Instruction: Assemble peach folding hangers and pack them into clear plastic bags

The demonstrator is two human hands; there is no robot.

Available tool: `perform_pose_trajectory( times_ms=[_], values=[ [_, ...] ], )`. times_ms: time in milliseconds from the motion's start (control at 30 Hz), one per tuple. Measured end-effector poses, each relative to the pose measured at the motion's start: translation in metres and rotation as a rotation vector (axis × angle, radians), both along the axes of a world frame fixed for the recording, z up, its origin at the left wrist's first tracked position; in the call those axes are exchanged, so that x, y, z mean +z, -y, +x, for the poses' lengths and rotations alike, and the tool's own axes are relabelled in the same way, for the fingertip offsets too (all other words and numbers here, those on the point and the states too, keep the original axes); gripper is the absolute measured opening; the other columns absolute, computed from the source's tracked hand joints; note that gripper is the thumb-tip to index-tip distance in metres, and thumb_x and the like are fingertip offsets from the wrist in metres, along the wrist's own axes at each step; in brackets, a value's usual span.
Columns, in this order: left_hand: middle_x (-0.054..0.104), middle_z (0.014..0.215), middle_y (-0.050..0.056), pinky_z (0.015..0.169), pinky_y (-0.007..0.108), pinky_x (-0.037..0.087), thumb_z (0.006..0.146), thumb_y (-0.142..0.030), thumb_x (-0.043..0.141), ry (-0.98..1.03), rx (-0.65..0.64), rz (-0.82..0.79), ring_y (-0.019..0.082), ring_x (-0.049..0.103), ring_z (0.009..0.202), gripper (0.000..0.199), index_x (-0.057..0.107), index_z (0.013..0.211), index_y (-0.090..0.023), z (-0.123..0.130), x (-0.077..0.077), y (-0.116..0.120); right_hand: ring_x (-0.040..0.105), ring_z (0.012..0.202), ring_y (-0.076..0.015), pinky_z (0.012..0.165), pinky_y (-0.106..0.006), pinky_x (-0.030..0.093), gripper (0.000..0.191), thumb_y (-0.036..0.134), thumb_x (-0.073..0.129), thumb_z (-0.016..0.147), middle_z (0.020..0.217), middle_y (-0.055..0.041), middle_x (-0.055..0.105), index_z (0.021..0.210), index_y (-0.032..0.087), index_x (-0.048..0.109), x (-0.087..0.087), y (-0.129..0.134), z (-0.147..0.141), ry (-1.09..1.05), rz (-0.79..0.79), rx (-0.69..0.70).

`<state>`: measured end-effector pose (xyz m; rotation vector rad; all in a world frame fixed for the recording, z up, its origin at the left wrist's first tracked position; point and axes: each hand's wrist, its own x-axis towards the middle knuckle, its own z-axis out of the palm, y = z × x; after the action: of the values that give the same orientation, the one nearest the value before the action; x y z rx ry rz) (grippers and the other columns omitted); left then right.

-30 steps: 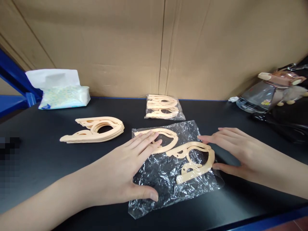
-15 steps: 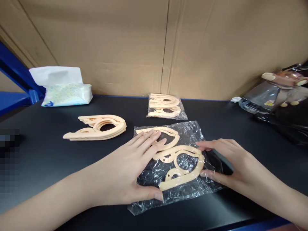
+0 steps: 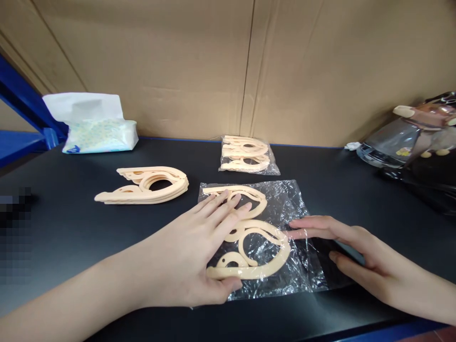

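A clear plastic bag [image 3: 302, 266] lies flat in front of me with beige folding clothes hangers in it. The nearer hanger [image 3: 274, 268] and the farther hanger [image 3: 262, 204] sit one behind the other, folded. My left hand [image 3: 188, 242] rests open across the bag's left side, fingers spread over the farther hanger and thumb by the nearer one's lower end. My right hand [image 3: 363, 251] is open, its fingertips touching the bag beside the nearer hanger's curved end and its thumb held apart. Left of the bag lies a loose stack of folded hangers [image 3: 173, 190].
Another bag of folded hangers [image 3: 245, 154] lies at the back of the black table [image 3: 71, 228], before a cardboard wall [image 3: 178, 71]. A tissue pack [image 3: 103, 135] stands back left. A clear container with a brown top [image 3: 392, 137] and black plastic [image 3: 434, 175] are at the right.
The nearer hanger has shifted left inside the bag, closer to my left hand. My right thumb has come away from the hanger's end, and its fingers have stretched out. My left hand stays put.
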<state>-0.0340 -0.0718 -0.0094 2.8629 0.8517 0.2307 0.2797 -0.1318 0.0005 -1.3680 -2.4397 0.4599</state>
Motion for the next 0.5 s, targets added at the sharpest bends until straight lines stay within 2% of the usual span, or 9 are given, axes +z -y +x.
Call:
perform_pose_trajectory(
  times_ms=[200, 367, 433, 500],
  values=[
    [0.027, 0.162, 0.012, 0.121, 0.049, 0.030, 0.080, -0.056, 0.067, 0.003, -0.008, 0.001, 0.033, 0.024, 0.149, 0.096, 0.020, 0.156, -0.019, -0.001, -0.002, 0.000, 0.055, 0.131, -0.0227, 0.103, -0.040, 0.053, 0.077, 0.008, 0.046, 0.084, 0.149, 0.0035, 0.051, 0.150, 0.044, 0.029, 0.002, -0.002, -0.002, 0.016, -0.072, 0.082],
    [0.028, 0.161, 0.015, 0.119, 0.055, 0.030, 0.080, -0.066, 0.065, -0.004, -0.027, -0.026, 0.038, 0.022, 0.149, 0.102, 0.018, 0.157, -0.018, 0.000, -0.003, -0.003, 0.053, 0.132, -0.0218, 0.103, -0.041, 0.054, 0.086, 0.005, 0.045, 0.081, 0.152, 0.0047, 0.048, 0.152, 0.045, 0.017, 0.003, -0.001, -0.005, 0.070, -0.063, 0.147],
    [0.027, 0.161, 0.016, 0.119, 0.056, 0.029, 0.080, -0.075, 0.058, -0.012, -0.031, -0.062, 0.038, 0.021, 0.149, 0.103, 0.021, 0.156, -0.016, 0.000, -0.001, -0.005, 0.054, 0.132, -0.0226, 0.101, -0.043, 0.055, 0.084, 0.008, 0.046, 0.082, 0.151, 0.0039, 0.049, 0.152, 0.043, 0.018, 0.004, -0.003, -0.004, 0.118, -0.025, 0.147],
    [0.024, 0.162, 0.014, 0.121, 0.054, 0.027, 0.082, -0.080, 0.049, 0.017, -0.044, -0.101, 0.035, 0.020, 0.150, 0.101, 0.020, 0.157, -0.019, -0.001, 0.000, -0.008, 0.058, 0.128, -0.0236, 0.098, -0.044, 0.058, 0.074, 0.010, 0.045, 0.083, 0.144, 0.0025, 0.056, 0.149, 0.040, 0.029, 0.009, -0.011, -0.001, 0.135, 0.058, 0.129]
  ],
)
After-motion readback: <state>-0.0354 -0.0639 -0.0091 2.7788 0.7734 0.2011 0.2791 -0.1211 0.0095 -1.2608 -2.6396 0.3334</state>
